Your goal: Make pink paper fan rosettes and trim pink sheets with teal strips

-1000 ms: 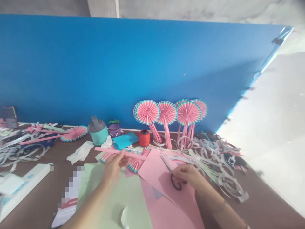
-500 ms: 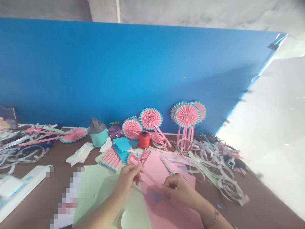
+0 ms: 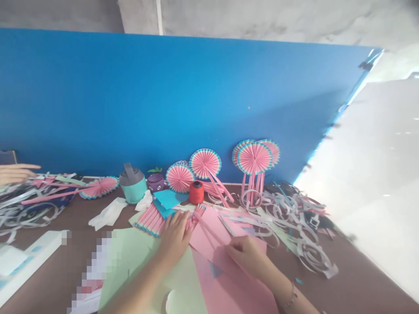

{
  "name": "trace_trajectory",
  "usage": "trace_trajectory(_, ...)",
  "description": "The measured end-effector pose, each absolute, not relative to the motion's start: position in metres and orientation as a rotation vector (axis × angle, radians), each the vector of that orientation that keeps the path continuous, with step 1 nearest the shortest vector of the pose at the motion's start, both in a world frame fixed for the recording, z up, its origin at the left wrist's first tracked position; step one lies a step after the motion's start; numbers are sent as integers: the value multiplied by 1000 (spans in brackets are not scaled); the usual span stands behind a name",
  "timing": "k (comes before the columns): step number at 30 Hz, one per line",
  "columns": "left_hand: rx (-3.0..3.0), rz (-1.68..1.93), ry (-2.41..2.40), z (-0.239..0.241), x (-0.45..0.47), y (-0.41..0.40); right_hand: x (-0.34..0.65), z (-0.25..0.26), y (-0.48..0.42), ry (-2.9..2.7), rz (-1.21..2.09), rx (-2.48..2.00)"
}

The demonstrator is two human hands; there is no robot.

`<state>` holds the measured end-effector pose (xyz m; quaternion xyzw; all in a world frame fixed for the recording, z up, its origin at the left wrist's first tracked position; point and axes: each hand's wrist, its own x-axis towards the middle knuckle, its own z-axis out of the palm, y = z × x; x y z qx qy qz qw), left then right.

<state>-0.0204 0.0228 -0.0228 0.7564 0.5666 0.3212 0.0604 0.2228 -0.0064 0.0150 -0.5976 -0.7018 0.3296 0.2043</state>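
Creasing work on the large pink paper sheet (image 3: 229,288)

Our left hand (image 3: 175,237) lies flat where the pink sheet meets the pale green paper sheet (image 3: 131,257). Its fingers are spread, and their tips touch the small pleated pink-and-blue paper piece (image 3: 195,212). Our right hand (image 3: 247,257) rests on the pink sheet nearer to us with its fingers curled down. We cannot tell whether they pinch anything or only press. A narrow pink ridge (image 3: 214,233) runs between the two hands; whether it is a loose strip or a fold in the sheet, we cannot tell.

We judge the step to be holding the paper flat and setting a crease along that ridge. The next move calls for the left hand to anchor the sheet while the right works along the line, with the edges kept aligned so the fold runs straight.

The sheet lies on the brown tabletop (image 3: 360,283), in front of us. A folded pink pleat stack with blue edges (image 3: 151,219) sits just left of our left hand. Beyond it stand a red thread spool (image 3: 196,192), a teal cup with a grey lid (image 3: 132,185) and round pink paper fans on sticks (image 3: 254,158), which lean on the blue board (image 3: 163,100). White curled paper strips (image 3: 294,222) lie to the right. Another person's hand (image 3: 15,173) shows at the far left edge.
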Motion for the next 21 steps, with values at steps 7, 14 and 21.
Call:
trace_trajectory(7,2359,688,2053,-9,-22,15,220,14,-9,-2164,735,-1767)
trace_trajectory(14,2254,595,2231,13,-36,9,221,17,-9,-2162,603,-1812)
trace_trajectory(21,2047,812,2358,23,-56,13,226,12,-7,-2153,546,-1849)
